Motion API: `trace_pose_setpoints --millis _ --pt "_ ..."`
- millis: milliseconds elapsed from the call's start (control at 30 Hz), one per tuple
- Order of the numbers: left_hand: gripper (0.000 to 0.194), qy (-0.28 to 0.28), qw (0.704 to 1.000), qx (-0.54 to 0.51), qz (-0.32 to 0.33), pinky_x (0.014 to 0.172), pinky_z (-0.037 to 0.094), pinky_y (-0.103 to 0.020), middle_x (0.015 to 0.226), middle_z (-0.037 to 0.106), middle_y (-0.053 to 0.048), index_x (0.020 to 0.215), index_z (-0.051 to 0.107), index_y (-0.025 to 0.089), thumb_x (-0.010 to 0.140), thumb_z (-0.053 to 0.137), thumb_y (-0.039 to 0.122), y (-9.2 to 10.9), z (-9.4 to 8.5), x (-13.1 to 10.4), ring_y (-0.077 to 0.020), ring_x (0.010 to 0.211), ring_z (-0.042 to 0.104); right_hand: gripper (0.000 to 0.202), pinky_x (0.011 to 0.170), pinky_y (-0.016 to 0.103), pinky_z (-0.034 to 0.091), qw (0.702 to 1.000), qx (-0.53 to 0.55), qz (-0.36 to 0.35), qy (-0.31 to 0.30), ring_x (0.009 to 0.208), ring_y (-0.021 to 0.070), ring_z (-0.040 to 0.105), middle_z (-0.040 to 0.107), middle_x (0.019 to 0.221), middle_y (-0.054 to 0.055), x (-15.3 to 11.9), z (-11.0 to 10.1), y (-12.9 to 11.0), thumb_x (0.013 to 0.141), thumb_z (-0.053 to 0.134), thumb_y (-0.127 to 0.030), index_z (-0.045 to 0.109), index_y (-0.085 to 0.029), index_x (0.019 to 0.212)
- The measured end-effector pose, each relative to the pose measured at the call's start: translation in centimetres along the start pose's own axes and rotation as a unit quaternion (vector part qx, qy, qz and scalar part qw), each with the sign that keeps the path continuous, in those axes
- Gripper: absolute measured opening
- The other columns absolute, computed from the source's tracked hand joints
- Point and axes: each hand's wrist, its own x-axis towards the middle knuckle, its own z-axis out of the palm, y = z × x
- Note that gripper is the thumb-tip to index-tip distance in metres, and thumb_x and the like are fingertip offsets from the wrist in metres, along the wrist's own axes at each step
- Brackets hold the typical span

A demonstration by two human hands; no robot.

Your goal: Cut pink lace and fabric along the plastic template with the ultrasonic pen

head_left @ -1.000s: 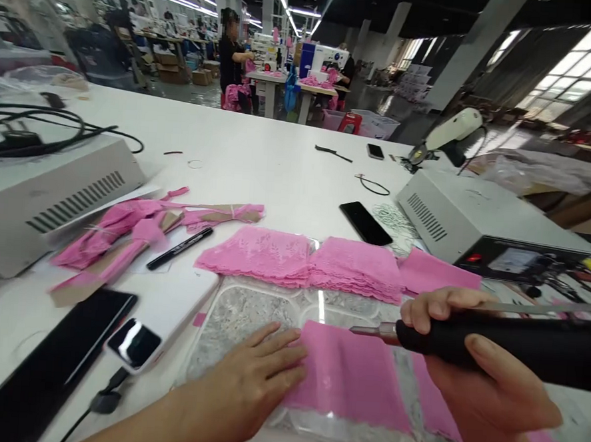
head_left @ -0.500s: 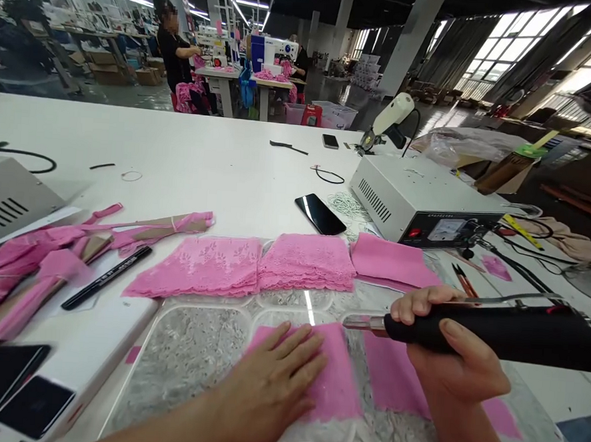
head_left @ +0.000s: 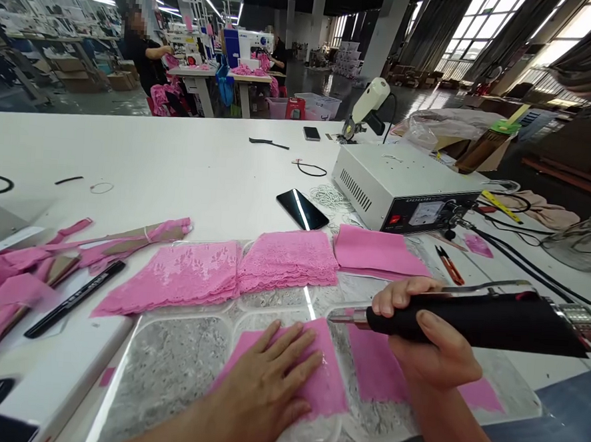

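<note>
My left hand [head_left: 270,386] lies flat, fingers spread, on a pink fabric piece [head_left: 333,383] on a grey marbled mat [head_left: 177,354] with a clear raised pattern. In my right hand [head_left: 428,336] is a black hand-held tool [head_left: 479,320] with a narrow metal tip, its fingers wrapped round the handle. The tip points left at the fabric's upper right corner; whether it touches cannot be told. Another pink piece [head_left: 374,366] lies beneath the tool. Behind the hands sit a pink lace stack [head_left: 177,270], a second lace stack [head_left: 290,261] and plain folded pink fabric [head_left: 374,249].
A grey box with a meter [head_left: 403,181] stands at the right, cables [head_left: 518,261] running from it. Orange-handled snips [head_left: 450,265] and a phone [head_left: 302,209] lie nearby. At left are a black marker [head_left: 75,297] and pink strips [head_left: 134,238]. Co-workers [head_left: 148,55] sit at machines beyond.
The view has turned slightly right, so most things appear further left. My left hand remains on the fabric, and the tool tip remains near its corner.
</note>
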Motion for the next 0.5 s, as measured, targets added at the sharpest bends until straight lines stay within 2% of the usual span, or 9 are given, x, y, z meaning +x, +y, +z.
trace_pose_setpoints --millis 133,333,500 --pt "0.058 -0.010 1.000 0.000 0.003 0.117 0.027 -0.054 0.154 0.035 -0.011 0.146 0.039 0.017 0.095 0.059 0.035 -0.04 -0.32 0.11 -0.0304 0.142 0.034 0.013 0.053 0.029 0.048 1.000 0.008 0.006 -0.010 0.056 0.0132 0.053 0.051 0.066 -0.002 -0.15 0.09 0.18 0.071 0.064 -0.027 0.065 -0.021 0.082" --pt "0.057 -0.007 1.000 -0.012 -0.002 0.119 0.020 -0.053 0.155 0.034 -0.010 0.148 0.037 0.019 0.097 0.055 0.035 -0.06 -0.23 0.01 -0.0278 0.145 0.029 0.013 0.053 0.030 0.048 1.000 0.002 0.003 -0.031 0.056 0.0140 0.054 0.052 0.067 -0.002 -0.18 0.24 0.39 0.072 0.065 -0.028 0.065 -0.022 0.083" --pt "0.057 -0.019 1.000 -0.001 0.000 0.118 0.023 -0.055 0.154 0.035 -0.011 0.146 0.039 0.017 0.096 0.057 0.036 0.04 -0.45 0.13 -0.0297 0.143 0.033 0.012 0.054 0.029 0.049 0.999 -0.001 0.000 -0.046 0.057 0.0134 0.055 0.054 0.068 -0.001 -0.17 0.11 0.61 0.074 0.066 -0.027 0.065 -0.022 0.084"
